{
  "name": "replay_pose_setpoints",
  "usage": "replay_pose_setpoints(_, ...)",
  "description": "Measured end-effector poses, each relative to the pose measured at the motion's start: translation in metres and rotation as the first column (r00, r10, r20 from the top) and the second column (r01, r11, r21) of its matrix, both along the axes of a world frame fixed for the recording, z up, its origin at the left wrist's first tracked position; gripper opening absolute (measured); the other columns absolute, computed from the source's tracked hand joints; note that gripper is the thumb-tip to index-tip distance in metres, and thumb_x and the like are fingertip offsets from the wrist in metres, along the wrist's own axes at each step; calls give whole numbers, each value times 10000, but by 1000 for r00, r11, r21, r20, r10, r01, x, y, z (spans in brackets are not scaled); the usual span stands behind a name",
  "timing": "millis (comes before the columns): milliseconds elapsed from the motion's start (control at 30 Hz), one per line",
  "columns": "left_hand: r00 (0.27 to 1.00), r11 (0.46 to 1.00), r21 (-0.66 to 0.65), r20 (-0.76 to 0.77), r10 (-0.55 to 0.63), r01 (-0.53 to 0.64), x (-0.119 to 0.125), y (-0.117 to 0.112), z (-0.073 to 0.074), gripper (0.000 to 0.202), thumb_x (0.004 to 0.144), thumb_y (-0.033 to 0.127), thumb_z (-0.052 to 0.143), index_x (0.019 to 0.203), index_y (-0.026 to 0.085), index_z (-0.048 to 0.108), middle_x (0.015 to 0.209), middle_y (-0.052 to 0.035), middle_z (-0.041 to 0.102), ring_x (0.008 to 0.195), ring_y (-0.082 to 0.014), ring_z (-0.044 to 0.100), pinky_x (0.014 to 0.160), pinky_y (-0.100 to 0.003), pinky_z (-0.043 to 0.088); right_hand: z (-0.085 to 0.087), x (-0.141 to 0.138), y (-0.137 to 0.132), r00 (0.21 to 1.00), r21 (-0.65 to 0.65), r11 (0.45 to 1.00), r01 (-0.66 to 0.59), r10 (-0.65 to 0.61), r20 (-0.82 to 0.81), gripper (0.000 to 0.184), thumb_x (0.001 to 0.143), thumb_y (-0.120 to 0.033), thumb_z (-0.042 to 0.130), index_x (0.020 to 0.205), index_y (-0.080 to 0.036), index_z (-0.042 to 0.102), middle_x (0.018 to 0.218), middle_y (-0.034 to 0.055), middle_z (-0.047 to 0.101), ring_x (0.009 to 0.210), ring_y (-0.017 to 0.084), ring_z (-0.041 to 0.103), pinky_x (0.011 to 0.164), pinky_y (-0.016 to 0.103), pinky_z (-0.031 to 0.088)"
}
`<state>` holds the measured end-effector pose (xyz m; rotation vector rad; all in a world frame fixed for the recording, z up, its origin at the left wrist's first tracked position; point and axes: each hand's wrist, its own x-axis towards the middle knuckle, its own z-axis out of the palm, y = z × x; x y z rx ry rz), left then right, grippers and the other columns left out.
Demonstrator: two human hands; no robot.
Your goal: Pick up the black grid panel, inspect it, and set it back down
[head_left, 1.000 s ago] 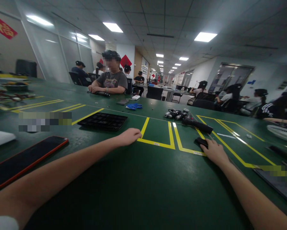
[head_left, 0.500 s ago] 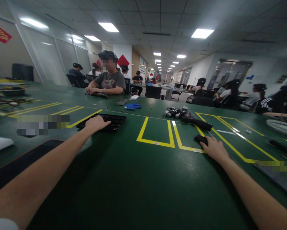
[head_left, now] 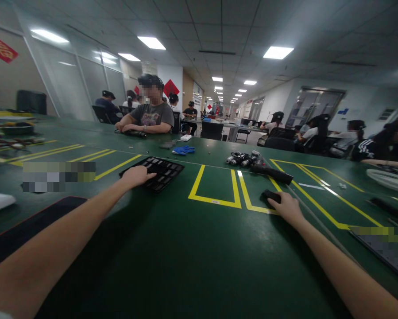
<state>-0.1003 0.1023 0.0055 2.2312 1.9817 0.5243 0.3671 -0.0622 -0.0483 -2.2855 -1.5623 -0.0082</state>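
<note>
My left hand (head_left: 137, 177) grips the left side of a black gridded tray (head_left: 165, 170), thumb stretched over its top. The tray is tilted, and rows of rectangular slots show on its face. My fingers below it are hidden. On the right, my right hand (head_left: 287, 207) is closed round the near end of a small black object (head_left: 271, 196), whose exact kind I cannot make out. That object is at the taped outline (head_left: 260, 208) on the green table. A dark cylinder-like thing (head_left: 273, 173) lies just beyond my right hand.
Behind the cylinder lies a cluster of black-and-silver parts with cables (head_left: 243, 158). Blue gloves (head_left: 183, 150) rest farther back. A dark mat (head_left: 36, 226) is at left, a flat dark panel (head_left: 384, 248) at right. A person (head_left: 152, 113) sits across the table (head_left: 199, 257).
My left hand has moved the black tray slightly right and turned it, with its face now tilted. My right hand has shifted a little left with the small black object.
</note>
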Motion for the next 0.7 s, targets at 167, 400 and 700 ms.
replay_pose_setpoints(167,978,979,66,64,-196,192,71,-37,-8,393,839,500,380,818,140,537,838,-109,602,768,-212,555,627,-285,375,9,-90,-6,861,151,936,-317,351,-368,421,788,-376,489,1143,-149,493,1097,96,574,1018,228,538,868,350,437)
replay_pose_setpoints(400,765,822,135,309,-566,553,132,-114,-32,314,816,450,450,937,169,523,887,-80,574,798,-208,527,683,-305,377,-2,-139,-24,494,391,742,-545,661,-565,392,769,-368,556,1113,-191,489,1114,69,557,1039,215,505,943,409,396)
replay_pose_setpoints(700,733,783,64,313,-604,618,131,-142,-38,408,802,470,467,1064,158,484,848,-74,531,829,-223,504,712,-321,371,-13,-136,-25,455,454,644,-616,761,-462,390,787,-427,495,1145,-275,527,1159,52,581,1100,245,504,978,438,399)
